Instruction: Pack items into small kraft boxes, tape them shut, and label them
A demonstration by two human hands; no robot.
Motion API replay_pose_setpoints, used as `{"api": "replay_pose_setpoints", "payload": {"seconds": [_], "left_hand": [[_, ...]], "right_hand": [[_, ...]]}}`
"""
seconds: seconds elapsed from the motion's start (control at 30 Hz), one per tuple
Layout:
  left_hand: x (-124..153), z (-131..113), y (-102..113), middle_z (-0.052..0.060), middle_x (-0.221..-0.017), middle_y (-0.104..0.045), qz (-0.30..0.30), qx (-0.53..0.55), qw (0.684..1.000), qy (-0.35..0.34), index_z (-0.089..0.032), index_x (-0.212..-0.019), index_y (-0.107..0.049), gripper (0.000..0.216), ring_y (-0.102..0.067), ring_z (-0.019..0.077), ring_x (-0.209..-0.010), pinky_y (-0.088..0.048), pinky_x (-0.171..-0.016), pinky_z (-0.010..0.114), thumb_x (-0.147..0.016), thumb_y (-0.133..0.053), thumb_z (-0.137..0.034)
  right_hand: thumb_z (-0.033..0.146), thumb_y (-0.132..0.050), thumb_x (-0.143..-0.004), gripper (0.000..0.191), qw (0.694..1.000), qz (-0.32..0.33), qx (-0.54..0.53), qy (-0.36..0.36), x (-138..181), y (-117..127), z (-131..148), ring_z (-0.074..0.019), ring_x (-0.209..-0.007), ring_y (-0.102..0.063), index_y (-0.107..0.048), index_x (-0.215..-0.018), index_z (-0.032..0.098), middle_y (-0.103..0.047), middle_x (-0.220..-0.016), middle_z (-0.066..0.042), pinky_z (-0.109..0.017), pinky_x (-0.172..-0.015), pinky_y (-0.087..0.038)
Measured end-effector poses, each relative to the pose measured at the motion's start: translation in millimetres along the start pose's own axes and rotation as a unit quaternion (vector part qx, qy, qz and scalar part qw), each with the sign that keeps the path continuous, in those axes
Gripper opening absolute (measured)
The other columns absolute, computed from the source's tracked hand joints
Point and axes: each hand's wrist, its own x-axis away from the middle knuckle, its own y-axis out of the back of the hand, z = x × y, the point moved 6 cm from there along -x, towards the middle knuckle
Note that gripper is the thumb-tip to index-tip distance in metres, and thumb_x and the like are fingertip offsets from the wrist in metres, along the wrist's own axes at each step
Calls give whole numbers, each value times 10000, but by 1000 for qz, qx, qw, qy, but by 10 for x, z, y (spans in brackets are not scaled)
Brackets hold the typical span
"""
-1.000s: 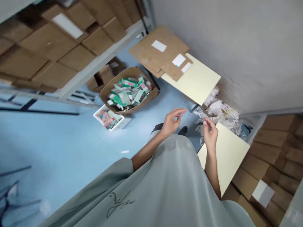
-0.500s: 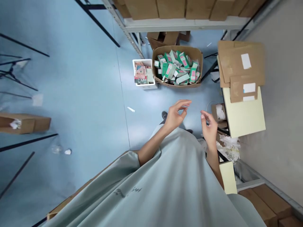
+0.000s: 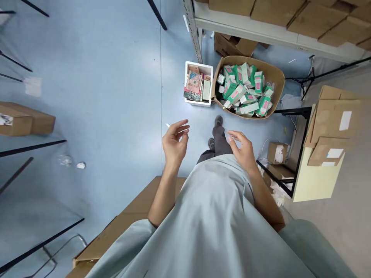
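My left hand [image 3: 176, 141] hovers over the blue floor, fingers curved and apart, with nothing in it. To its right, my right hand [image 3: 241, 147] is also raised in front of my body, fingers loosely bent and holding nothing. Beyond both hands stands a brown carton [image 3: 278, 90] full of small green and white boxes [image 3: 238, 92]. Touching or close to the carton's left side is a white foam bin [image 3: 198, 103] that contains flat printed packets [image 3: 193, 82]. Neither hand touches these containers.
A metal shelf [image 3: 261, 30] with cardboard boxes crosses the top right. At right, flattened cardboard [image 3: 330, 119] lies on a pale yellow tabletop [image 3: 315, 181] with black legs. A long carton [image 3: 43, 119] lies at far left. Behind my left arm is a large cardboard box [image 3: 136, 202].
My view has turned and shifted, so the containers and shelf now appear farther right. My hands have moved wider apart, and my legs and shoes show more.
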Motion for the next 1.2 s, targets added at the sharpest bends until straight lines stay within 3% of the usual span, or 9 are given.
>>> {"api": "replay_pose_setpoints", "payload": {"seconds": [0.17, 0.27, 0.37, 0.5, 0.77, 0.9, 1.03, 1.2], "left_hand": [[-883, 160, 60, 124, -1359, -827, -31, 5, 999, 28, -236, -1283, -789, 373, -839, 277, -1168, -731, -1002, 432, -962, -804, -426], [-1500, 423, 25, 127, -1372, -823, -41, -17, 997, 66, -229, -1292, -778, 410, -834, 278, -1159, -728, -991, 422, -959, -825, -463], [-2172, 906, -72, 122, -1385, -821, -32, -51, 992, 107, -220, -1297, -770, 387, -829, 270, -1145, -717, -990, 408, -953, -812, -392], [-3040, 1851, -232, 114, -1366, -824, -4, -96, 982, 160, -217, -1313, -766, 410, -812, 282, -1166, -695, -998, 401, -907, -789, -269], [-4408, 4045, -660, 167, -1342, -814, 40, -199, 939, 276, -176, -1365, -743, 477, -781, 343, -1219, -604, -1144, 500, -890, -782, -182], [-4939, 4930, -847, 201, -1427, -767, 50, -238, 926, 290, -176, -1440, -710, 581, -712, 404, -1369, -540, -1250, 564, -876, -842, -220], [-5272, 5495, -1051, 194, -1469, -730, 68, -259, 921, 284, -204, -1449, -696, 558, -661, 423, -1453, -507, -1299, 587, -912, -826, -281], [-5377, 5768, -1379, 182, -1367, -709, 37, -235, 941, 242, -213, -1213, -721, 276, -710, 391, -1360, -529, -1263, 530, -957, -813, -257]], "right_hand": [[519, -646, -1128, 353, 994, 105, 13, 8, -1256, -631, -4, -278, -1220, -827, -822, -1300, 266, -858, -1333, -104, -462, -1129, -674], [579, -672, -1114, 380, 988, 157, 8, 2, -2068, -1069, -130, -276, -1202, -834, -829, -1287, 280, -866, -1318, -98, -461, -1124, -686], [627, -712, -1083, 416, 982, 187, -9, -14, -2813, -1550, -447, -274, -1205, -835, -833, -1270, 275, -873, -1300, -91, -462, -1141, -682], [683, -728, -1044, 490, 975, 207, -26, -83, -3512, -2231, -1184, -281, -1156, -844, -834, -1214, 236, -886, -1196, -104, -498, -1149, -679], [528, -747, -1034, 326, 961, 209, -41, -179, -4241, -3428, -2568, -288, -1227, -834, -839, -1174, 249, -878, -1244, -99, -499, -1193, -652], [477, -728, -1022, 292, 954, 203, -29, -218, -4564, -3975, -3255, -307, -1221, -834, -831, -1165, 243, -878, -1238, -105, -532, -1196, -646], [427, -700, -1014, 255, 949, 189, -43, -249, -4722, -4392, -3843, -290, -1193, -835, -823, -1135, 238, -886, -1210, -91, -510, -1192, -645], [396, -681, -1037, 253, 940, 179, -59, -284, -4579, -4608, -4200, -273, -1204, -842, -814, -1171, 227, -880, -1249, -113, -486, -1186, -647]]}}
